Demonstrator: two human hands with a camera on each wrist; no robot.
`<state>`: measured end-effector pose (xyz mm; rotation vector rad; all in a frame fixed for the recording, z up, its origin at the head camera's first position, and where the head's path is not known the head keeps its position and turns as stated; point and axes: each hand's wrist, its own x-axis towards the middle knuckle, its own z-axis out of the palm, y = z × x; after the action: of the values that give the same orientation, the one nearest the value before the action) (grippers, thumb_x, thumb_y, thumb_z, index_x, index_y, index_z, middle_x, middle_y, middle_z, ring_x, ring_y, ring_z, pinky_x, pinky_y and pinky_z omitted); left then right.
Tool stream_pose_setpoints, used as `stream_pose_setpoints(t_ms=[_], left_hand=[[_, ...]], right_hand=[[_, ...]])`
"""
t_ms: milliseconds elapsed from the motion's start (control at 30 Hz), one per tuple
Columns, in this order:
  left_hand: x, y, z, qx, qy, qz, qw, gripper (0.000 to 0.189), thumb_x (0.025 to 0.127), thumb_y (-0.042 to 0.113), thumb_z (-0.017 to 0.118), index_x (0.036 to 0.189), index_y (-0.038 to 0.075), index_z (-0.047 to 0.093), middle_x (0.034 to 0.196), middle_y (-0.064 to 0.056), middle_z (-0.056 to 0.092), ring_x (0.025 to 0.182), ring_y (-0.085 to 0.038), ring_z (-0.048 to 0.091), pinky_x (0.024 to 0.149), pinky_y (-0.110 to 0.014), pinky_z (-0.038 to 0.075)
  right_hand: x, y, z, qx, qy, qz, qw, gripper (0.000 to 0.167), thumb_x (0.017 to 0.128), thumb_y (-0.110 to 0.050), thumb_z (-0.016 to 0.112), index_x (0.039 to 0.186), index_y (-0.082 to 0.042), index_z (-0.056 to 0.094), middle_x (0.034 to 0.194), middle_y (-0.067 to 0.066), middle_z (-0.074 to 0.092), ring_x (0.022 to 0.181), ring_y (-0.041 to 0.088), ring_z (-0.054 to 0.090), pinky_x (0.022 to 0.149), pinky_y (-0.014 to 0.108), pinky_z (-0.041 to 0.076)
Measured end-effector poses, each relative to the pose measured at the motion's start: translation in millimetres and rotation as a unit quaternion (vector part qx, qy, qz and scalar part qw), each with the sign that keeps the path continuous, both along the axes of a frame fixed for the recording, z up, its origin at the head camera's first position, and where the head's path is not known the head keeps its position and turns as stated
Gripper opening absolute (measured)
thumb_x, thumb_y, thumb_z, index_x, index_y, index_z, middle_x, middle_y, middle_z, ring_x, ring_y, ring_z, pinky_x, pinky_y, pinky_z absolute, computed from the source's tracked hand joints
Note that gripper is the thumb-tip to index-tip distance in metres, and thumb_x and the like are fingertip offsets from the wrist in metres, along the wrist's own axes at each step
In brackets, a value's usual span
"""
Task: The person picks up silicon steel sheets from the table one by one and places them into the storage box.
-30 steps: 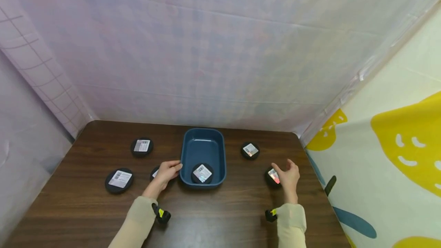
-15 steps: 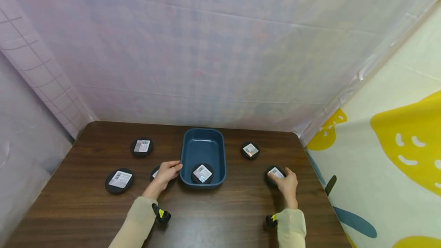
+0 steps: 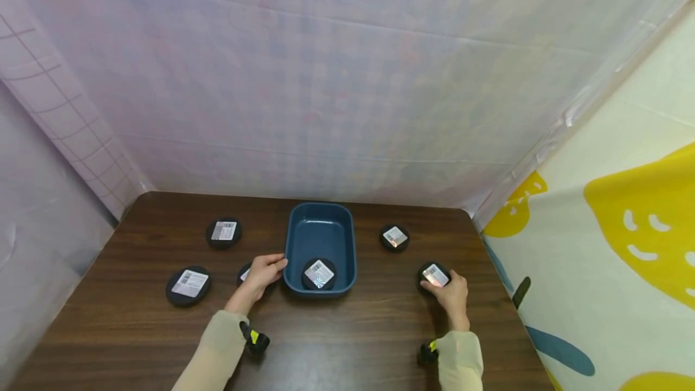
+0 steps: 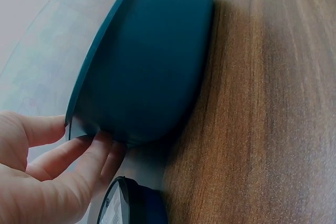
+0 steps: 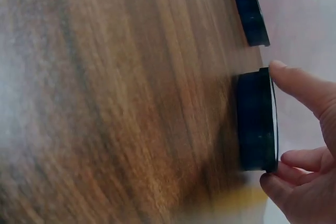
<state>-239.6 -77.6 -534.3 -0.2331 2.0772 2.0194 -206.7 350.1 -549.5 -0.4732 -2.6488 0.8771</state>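
Note:
A deep blue rectangular dish [image 3: 320, 235] stands at the middle of the table. My left hand [image 3: 264, 271] pinches its left rim, thumb on the upper side and fingers beneath, as the left wrist view shows. One round black lidded tub [image 3: 318, 273] with a white label lies inside the dish's near end. At the right, my right hand [image 3: 453, 295] spans another round black tub [image 3: 436, 274]; thumb and fingers press its opposite edges in the right wrist view. A third such tub [image 4: 134, 203] sits just below the left fingers, partly hidden by that hand in the head view.
Two labelled black tubs lie at the left, a farther one [image 3: 223, 233] and a nearer one [image 3: 187, 285]. Beyond the right hand sits another tub [image 3: 394, 238]. The brown wooden table [image 3: 326, 343] meets a cloth-covered wall [image 3: 326, 107] at the back.
My right hand has come down onto the right-hand tub, its thumb and fingers moving from above it to its near and right edges. The left hand and the dish stay put.

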Motion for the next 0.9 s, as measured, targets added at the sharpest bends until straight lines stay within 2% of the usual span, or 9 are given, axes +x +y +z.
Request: stream_pose_setpoints(t_ms=[300,567,733,900], left_hand=[[0.6,0.4,0.2,0.000,-0.001,0.002,1.0000,0.040,0.094,0.001,0.049,0.127,-0.020,0.043,0.129,-0.036,0.044,0.114,-0.035,0.049,0.096,-0.049,0.041],[0.1,0.4,1.8,-0.001,-0.001,0.000,1.0000,0.039,0.095,0.001,0.048,0.127,-0.020,0.043,0.129,-0.036,0.044,0.113,-0.035,0.050,0.096,-0.049,0.041],[0.2,-0.1,2.4,-0.006,-0.001,-0.002,1.0000,0.039,0.095,0.002,0.049,0.127,-0.019,0.043,0.130,-0.036,0.044,0.114,-0.035,0.050,0.095,-0.049,0.042],[0.5,0.1,1.8,-0.006,0.000,-0.003,1.0000,0.040,0.095,0.002,0.049,0.128,-0.019,0.043,0.130,-0.036,0.044,0.115,-0.036,0.049,0.096,-0.049,0.042]], right_hand=[[-2.3,-0.2,-4.8,0.013,-0.022,0.004,0.9997,0.088,0.059,-0.020,0.086,0.120,0.026,0.042,0.113,0.046,0.042,0.105,0.058,0.043,0.092,0.060,0.037],[-3.4,-2.2,-4.5,-0.010,-0.028,-0.003,0.9996,0.084,0.059,-0.017,0.085,0.119,0.024,0.044,0.111,0.044,0.043,0.105,0.055,0.041,0.093,0.059,0.036],[-6.2,-2.3,-3.5,-0.012,-0.003,-0.015,0.9998,0.078,0.058,-0.017,0.086,0.115,0.022,0.049,0.107,0.042,0.046,0.101,0.054,0.044,0.090,0.058,0.038],[-10.4,-2.4,7.7,-0.023,0.045,-0.021,0.9985,0.075,0.058,-0.017,0.085,0.113,0.021,0.050,0.105,0.042,0.046,0.101,0.054,0.043,0.089,0.058,0.037]])
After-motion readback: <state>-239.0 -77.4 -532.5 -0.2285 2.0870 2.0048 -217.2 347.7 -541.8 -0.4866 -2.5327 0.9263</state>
